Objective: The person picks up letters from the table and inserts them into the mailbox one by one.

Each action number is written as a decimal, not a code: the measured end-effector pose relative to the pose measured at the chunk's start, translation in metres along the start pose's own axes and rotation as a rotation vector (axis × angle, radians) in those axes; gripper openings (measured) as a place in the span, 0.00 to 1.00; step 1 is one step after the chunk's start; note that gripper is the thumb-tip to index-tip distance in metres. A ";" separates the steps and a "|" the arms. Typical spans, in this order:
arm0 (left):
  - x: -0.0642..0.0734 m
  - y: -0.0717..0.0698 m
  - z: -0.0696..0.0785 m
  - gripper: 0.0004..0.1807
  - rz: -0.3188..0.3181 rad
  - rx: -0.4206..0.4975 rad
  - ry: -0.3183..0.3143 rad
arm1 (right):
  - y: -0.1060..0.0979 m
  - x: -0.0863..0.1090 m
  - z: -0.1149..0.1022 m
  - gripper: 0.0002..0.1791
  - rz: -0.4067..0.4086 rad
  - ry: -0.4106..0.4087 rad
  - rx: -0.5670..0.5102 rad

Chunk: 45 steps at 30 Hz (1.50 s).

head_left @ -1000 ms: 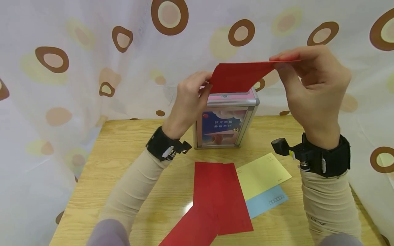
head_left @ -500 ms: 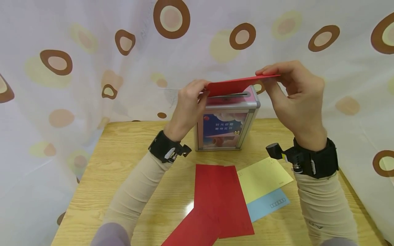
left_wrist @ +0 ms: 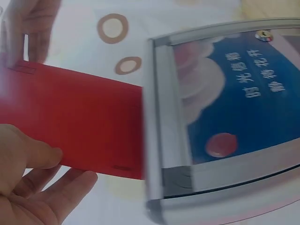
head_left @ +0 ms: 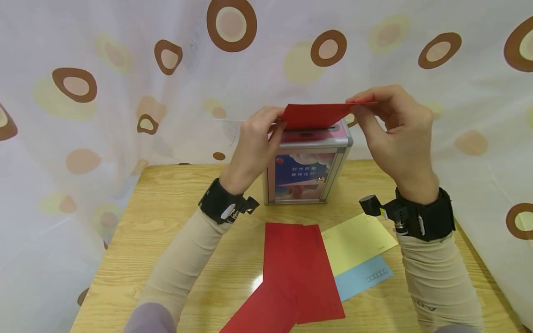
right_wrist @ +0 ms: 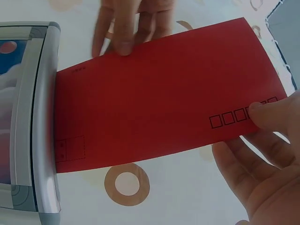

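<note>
A red envelope [head_left: 316, 115] stands tilted over a metal-framed mailbox [head_left: 306, 173], its lower edge at the slot [head_left: 330, 128] in the pink top. My left hand [head_left: 256, 145] pinches the envelope's left side. My right hand [head_left: 397, 134] pinches its upper right part, thumb below and fingers above. In the right wrist view, printed postcode squares [right_wrist: 227, 117] show near the right thumb. The left wrist view has the envelope's end meeting the mailbox's top rim [left_wrist: 152, 117]. That rim hides whether the edge is inside the slot.
Several red envelopes [head_left: 300, 273] overlap on the wooden table [head_left: 175, 208] before the mailbox. A yellow envelope [head_left: 360, 240] and a blue envelope [head_left: 362, 277] lie partly under them, to the right. A patterned curtain [head_left: 266, 60] hangs close behind.
Both hands have brought the red envelope down to the mailbox top, the right hand moving down and leftward. Over the last half second, the envelope has tilted, showing more of its face.
</note>
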<state>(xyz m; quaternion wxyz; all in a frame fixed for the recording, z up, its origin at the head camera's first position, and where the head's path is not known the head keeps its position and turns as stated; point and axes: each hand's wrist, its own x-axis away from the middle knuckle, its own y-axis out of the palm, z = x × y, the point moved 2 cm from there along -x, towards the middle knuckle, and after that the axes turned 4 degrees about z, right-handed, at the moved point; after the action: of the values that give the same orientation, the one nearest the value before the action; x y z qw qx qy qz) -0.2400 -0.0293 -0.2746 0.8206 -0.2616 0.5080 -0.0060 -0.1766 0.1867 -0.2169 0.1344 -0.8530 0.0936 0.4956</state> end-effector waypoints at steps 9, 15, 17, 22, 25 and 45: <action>-0.013 -0.027 0.039 0.09 0.175 0.031 0.137 | 0.000 0.000 0.007 0.07 -0.032 -0.015 0.045; -0.020 -0.038 0.055 0.07 0.268 0.037 0.255 | 0.001 0.001 0.011 0.08 -0.065 -0.032 0.067; -0.020 -0.039 0.057 0.06 0.274 0.032 0.267 | 0.001 0.001 0.009 0.08 -0.064 -0.028 0.074; -0.018 -0.039 0.056 0.06 0.270 0.022 0.264 | 0.001 0.001 -0.005 0.08 0.037 -0.002 0.035; -0.018 -0.039 0.054 0.06 0.268 0.020 0.258 | 0.002 0.001 -0.016 0.07 0.100 -0.020 0.001; -0.002 -0.028 0.034 0.05 0.244 0.029 0.166 | 0.008 0.009 -0.007 0.05 0.033 -0.073 0.081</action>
<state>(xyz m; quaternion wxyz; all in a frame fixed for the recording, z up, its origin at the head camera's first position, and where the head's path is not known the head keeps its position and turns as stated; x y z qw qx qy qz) -0.2052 -0.0385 -0.2494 0.7740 -0.1844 0.6022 0.0648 -0.1683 0.1764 -0.2227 0.1641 -0.8264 0.1227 0.5244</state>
